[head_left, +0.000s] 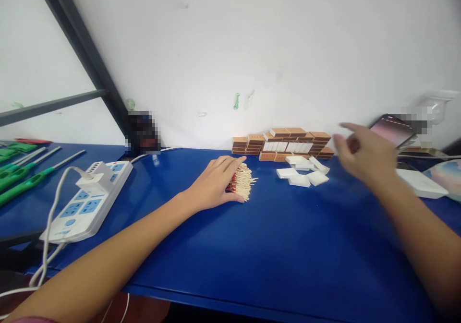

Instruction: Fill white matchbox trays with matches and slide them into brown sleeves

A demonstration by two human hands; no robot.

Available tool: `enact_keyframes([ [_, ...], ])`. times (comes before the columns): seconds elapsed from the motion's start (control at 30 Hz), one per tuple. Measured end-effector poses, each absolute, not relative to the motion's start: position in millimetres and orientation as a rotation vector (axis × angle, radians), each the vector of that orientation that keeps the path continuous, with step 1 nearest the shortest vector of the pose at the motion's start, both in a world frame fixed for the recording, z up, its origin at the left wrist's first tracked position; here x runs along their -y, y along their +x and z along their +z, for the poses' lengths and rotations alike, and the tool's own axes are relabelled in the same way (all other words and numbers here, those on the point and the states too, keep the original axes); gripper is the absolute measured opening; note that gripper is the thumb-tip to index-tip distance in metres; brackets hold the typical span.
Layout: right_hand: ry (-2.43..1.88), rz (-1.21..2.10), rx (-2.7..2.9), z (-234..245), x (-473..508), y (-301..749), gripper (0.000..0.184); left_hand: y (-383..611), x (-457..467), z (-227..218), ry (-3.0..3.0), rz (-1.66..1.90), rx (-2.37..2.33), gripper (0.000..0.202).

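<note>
My left hand (217,183) curves round a pile of matchsticks (245,183) on the blue table, thumb on the near side and fingers on the far side. Their red heads lie toward my palm, and the pale ends point right. My right hand (368,152) is raised at the right with nothing in it; index finger and thumb stand apart. Left of that hand lie several white matchbox trays (298,181), loosely scattered. Behind them, brown matchboxes (268,156) are stacked against the wall, with white ones standing in the middle of the stack.
A white power strip (103,208) with a plugged-in charger and cables lies at the left. Green-handled lighters (36,181) are at far left, near a dark metal frame (82,49). A phone (392,130) leans at the right, above a white box (421,184).
</note>
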State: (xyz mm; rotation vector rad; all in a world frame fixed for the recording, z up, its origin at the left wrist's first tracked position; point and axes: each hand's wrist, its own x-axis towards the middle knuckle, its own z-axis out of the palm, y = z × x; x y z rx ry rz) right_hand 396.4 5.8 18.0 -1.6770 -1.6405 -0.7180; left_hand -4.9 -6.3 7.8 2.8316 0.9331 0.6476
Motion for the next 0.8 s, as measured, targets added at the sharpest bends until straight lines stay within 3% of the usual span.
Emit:
enact_keyframes([
  [0.27, -1.216, -0.72, 2.253, 36.6, -37.6, 274.2, 0.03, -5.3, 7.2, 6.9, 2.842, 0.689, -0.891, 0.1],
  [0.47, -1.319, -0.918, 2.384, 33.9, -70.2, 236.2, 0.02, -5.7, 7.7, 7.0, 2.837, 0.692, -0.895, 0.099],
  [0.7, -1.314, -0.867, 2.342, 36.6, -67.8, 232.1, 0.028, -5.9, 7.1, 6.0, 2.86, 0.726, -0.876, 0.105],
  [0.8, -1.242, -0.856, 2.337, 36.0, -42.2, 232.5, 0.031, -4.0, 10.5, 10.8, 2.828, 0.919, -0.93, 0.11],
])
